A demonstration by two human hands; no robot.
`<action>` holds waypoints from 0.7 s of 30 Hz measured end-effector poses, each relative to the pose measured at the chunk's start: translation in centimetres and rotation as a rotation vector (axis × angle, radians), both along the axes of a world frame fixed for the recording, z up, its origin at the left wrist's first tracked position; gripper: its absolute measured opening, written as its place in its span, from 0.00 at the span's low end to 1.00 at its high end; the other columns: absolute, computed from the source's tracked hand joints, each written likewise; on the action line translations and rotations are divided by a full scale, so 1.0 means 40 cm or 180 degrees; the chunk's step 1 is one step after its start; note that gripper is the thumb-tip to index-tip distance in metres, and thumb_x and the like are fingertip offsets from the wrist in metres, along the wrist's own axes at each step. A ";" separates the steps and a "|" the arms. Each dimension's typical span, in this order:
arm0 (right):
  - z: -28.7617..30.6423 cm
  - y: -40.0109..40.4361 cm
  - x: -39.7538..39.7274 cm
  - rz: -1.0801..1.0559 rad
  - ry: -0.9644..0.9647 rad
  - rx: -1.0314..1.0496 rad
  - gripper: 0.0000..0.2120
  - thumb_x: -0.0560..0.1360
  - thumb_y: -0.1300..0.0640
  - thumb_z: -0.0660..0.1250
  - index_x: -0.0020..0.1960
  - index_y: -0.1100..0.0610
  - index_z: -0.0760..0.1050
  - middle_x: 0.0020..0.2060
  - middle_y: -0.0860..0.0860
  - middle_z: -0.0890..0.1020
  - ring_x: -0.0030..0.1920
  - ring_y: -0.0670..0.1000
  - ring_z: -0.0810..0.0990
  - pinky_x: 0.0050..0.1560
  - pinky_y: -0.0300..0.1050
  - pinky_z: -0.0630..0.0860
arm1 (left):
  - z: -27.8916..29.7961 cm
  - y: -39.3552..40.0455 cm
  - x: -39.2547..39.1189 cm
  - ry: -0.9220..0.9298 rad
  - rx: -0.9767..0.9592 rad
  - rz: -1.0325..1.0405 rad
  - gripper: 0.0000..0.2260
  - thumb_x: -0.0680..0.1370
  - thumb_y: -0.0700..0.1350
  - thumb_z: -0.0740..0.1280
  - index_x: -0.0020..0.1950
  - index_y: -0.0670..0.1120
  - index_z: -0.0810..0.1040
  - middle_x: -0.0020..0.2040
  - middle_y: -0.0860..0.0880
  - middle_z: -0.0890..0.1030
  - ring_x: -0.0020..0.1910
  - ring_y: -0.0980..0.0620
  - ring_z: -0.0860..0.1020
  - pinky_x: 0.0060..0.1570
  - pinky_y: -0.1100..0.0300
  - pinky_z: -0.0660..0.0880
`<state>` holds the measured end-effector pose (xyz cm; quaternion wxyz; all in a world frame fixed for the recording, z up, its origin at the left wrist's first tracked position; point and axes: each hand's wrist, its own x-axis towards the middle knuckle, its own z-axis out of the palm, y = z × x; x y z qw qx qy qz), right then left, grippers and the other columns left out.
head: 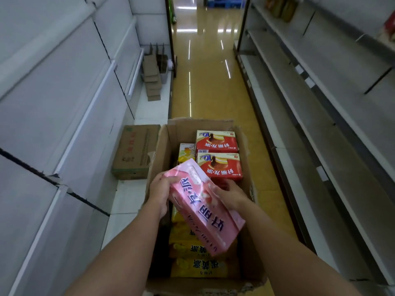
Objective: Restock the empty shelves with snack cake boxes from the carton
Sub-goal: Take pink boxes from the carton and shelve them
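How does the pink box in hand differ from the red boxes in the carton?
The pink box is held tilted above the carton by the left hand and right hand; the two red boxes sit level inside. Pink shows strawberry-toned art, red a chocolate-coated cake. Both carry similar large lettering.

The carton (164, 146) stands in the aisle between shelves (64, 103), boxes (215, 142) inside.

Both hands (159, 190) (232, 195) forward, fingers apparently curled.

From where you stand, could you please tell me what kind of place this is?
Most likely a shop aisle: long white shelves line both sides, and an open carton of snack cake boxes, including red boxes, sits on the glossy floor.
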<state>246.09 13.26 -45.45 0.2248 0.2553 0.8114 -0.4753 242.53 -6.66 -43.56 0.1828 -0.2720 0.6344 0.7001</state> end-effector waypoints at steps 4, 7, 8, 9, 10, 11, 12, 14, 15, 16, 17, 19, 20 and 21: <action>0.109 0.004 0.037 -0.0361 0.0116 -0.1463 0.23 0.72 0.44 0.70 0.56 0.61 0.77 0.43 0.55 0.83 0.41 0.53 0.83 0.45 0.47 0.80 | 0.102 0.036 -0.006 0.0150 0.0254 -0.0301 0.22 0.69 0.42 0.71 0.61 0.44 0.71 0.47 0.40 0.83 0.41 0.43 0.82 0.39 0.54 0.77; 0.155 0.013 0.062 -0.0647 0.0422 -0.1688 0.20 0.72 0.44 0.69 0.48 0.62 0.78 0.38 0.56 0.83 0.35 0.51 0.83 0.39 0.43 0.81 | 0.152 0.078 -0.015 0.0279 0.0344 -0.0348 0.31 0.64 0.45 0.75 0.65 0.41 0.68 0.49 0.38 0.83 0.43 0.41 0.83 0.42 0.49 0.81; 0.179 0.015 0.073 -0.0747 0.0479 -0.1641 0.26 0.70 0.40 0.69 0.50 0.63 0.79 0.40 0.57 0.84 0.38 0.53 0.84 0.44 0.47 0.82 | 0.173 0.097 -0.012 0.0334 0.0327 -0.0359 0.29 0.68 0.45 0.74 0.64 0.41 0.67 0.49 0.38 0.83 0.43 0.41 0.83 0.40 0.51 0.80; 0.188 0.021 0.080 -0.0853 0.0496 -0.1599 0.33 0.67 0.34 0.69 0.53 0.63 0.79 0.44 0.59 0.85 0.43 0.57 0.85 0.50 0.52 0.81 | 0.191 0.117 -0.007 0.0395 0.0281 -0.0386 0.25 0.72 0.46 0.73 0.63 0.43 0.65 0.49 0.39 0.83 0.43 0.42 0.83 0.38 0.53 0.79; 0.196 0.024 0.084 -0.1003 0.0497 -0.1582 0.38 0.64 0.30 0.68 0.56 0.62 0.78 0.47 0.60 0.84 0.48 0.60 0.84 0.55 0.57 0.79 | 0.204 0.138 -0.002 0.0460 0.0232 -0.0471 0.22 0.74 0.48 0.71 0.62 0.45 0.64 0.50 0.40 0.82 0.43 0.43 0.83 0.36 0.55 0.78; 0.211 0.027 0.092 -0.1185 0.0581 -0.1612 0.38 0.65 0.30 0.66 0.58 0.61 0.78 0.49 0.61 0.84 0.50 0.61 0.83 0.57 0.60 0.77 | 0.222 0.163 0.009 0.0548 0.0188 -0.0604 0.21 0.75 0.50 0.70 0.62 0.47 0.64 0.50 0.42 0.82 0.42 0.45 0.83 0.35 0.57 0.77; 0.224 0.028 0.104 -0.1390 0.0694 -0.1645 0.34 0.70 0.33 0.63 0.59 0.61 0.77 0.50 0.62 0.83 0.52 0.62 0.83 0.58 0.62 0.76 | 0.235 0.184 0.022 0.0643 0.0148 -0.0778 0.20 0.76 0.51 0.69 0.61 0.48 0.64 0.49 0.44 0.81 0.40 0.47 0.82 0.33 0.58 0.77; 0.249 0.041 0.131 -0.1690 0.0864 -0.1830 0.27 0.77 0.38 0.58 0.58 0.61 0.77 0.50 0.62 0.83 0.52 0.63 0.82 0.59 0.62 0.76 | 0.258 0.224 0.049 0.0836 0.0052 -0.1148 0.19 0.76 0.54 0.68 0.62 0.50 0.67 0.47 0.47 0.81 0.38 0.49 0.82 0.33 0.58 0.79; 0.256 0.051 0.143 -0.1765 0.0936 -0.1882 0.25 0.78 0.39 0.57 0.56 0.60 0.78 0.49 0.61 0.84 0.51 0.62 0.82 0.58 0.61 0.76 | 0.266 0.237 0.058 0.0937 -0.0039 -0.1336 0.21 0.75 0.57 0.67 0.64 0.49 0.68 0.49 0.46 0.82 0.41 0.48 0.83 0.38 0.55 0.81; 0.272 0.063 0.161 -0.1762 0.0965 -0.1870 0.24 0.78 0.40 0.56 0.54 0.58 0.78 0.48 0.60 0.84 0.49 0.61 0.83 0.57 0.59 0.77 | 0.276 0.250 0.066 0.1081 -0.0181 -0.1569 0.25 0.74 0.59 0.67 0.66 0.50 0.70 0.53 0.46 0.82 0.46 0.46 0.82 0.46 0.51 0.81; 0.284 0.078 0.177 -0.1741 0.0984 -0.1767 0.21 0.79 0.41 0.57 0.53 0.57 0.78 0.48 0.58 0.84 0.47 0.58 0.82 0.54 0.55 0.78 | 0.283 0.258 0.071 0.1252 -0.0332 -0.1746 0.27 0.73 0.61 0.67 0.68 0.51 0.70 0.56 0.46 0.81 0.50 0.46 0.81 0.52 0.49 0.79; 0.319 0.127 0.210 -0.1813 0.1214 -0.1319 0.18 0.76 0.43 0.65 0.56 0.57 0.75 0.51 0.57 0.83 0.49 0.56 0.82 0.51 0.52 0.78 | 0.310 0.275 0.085 0.1535 -0.0593 -0.2114 0.27 0.74 0.60 0.67 0.71 0.54 0.69 0.62 0.48 0.78 0.56 0.47 0.79 0.57 0.52 0.76; 0.327 0.159 0.221 -0.1851 0.1377 -0.1087 0.29 0.71 0.41 0.70 0.62 0.59 0.71 0.56 0.58 0.80 0.53 0.57 0.81 0.54 0.55 0.78 | 0.322 0.283 0.091 0.1621 -0.0726 -0.2385 0.27 0.75 0.59 0.67 0.72 0.54 0.68 0.63 0.49 0.77 0.58 0.48 0.77 0.57 0.53 0.75; 0.335 0.199 0.238 -0.1878 0.1462 -0.0833 0.45 0.63 0.35 0.74 0.70 0.58 0.63 0.62 0.60 0.76 0.58 0.58 0.79 0.58 0.58 0.77 | 0.334 0.297 0.101 0.1711 -0.0852 -0.2729 0.28 0.75 0.58 0.68 0.73 0.53 0.67 0.64 0.49 0.76 0.59 0.49 0.76 0.58 0.53 0.74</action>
